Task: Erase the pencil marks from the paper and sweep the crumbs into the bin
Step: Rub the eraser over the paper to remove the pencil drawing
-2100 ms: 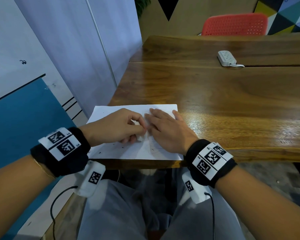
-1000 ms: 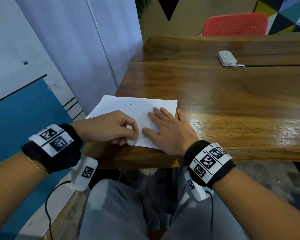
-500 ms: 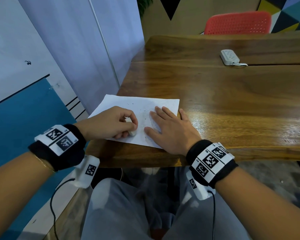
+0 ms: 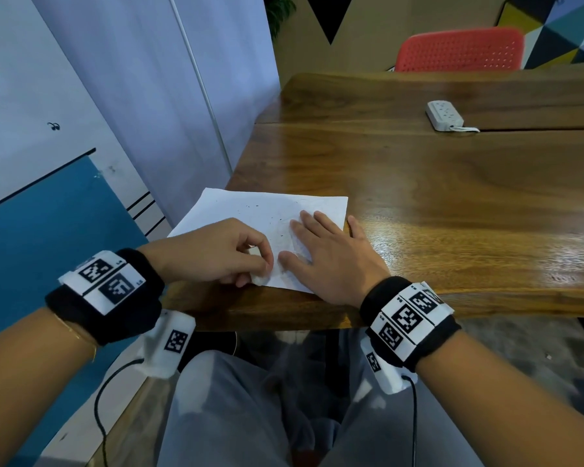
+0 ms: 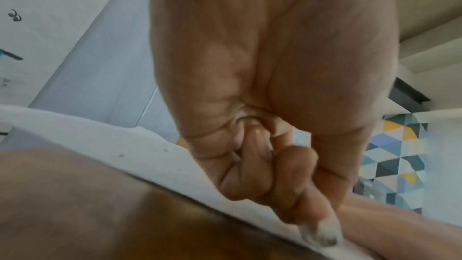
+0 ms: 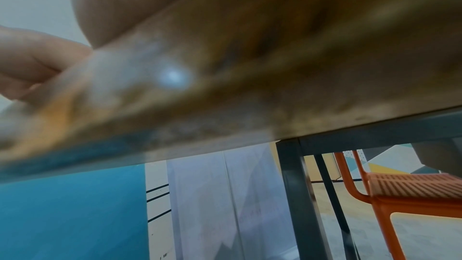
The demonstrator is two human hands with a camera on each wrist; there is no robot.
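The left hand (image 4: 213, 252) pinches a small white eraser (image 4: 260, 279) on the near edge of the paper (image 4: 250, 210), low in the middle of the frame. Beside it, the right hand (image 4: 331, 261) lies flat with fingers spread, pressing the paper onto the wooden table (image 4: 452, 197). Tiny dark crumbs (image 4: 250, 206) dot the paper further up.

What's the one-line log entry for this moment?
phase: erasing | left hand: pinches eraser at paper near edge | right hand: flat, steadying paper | crumbs: on paper | bin: unseen
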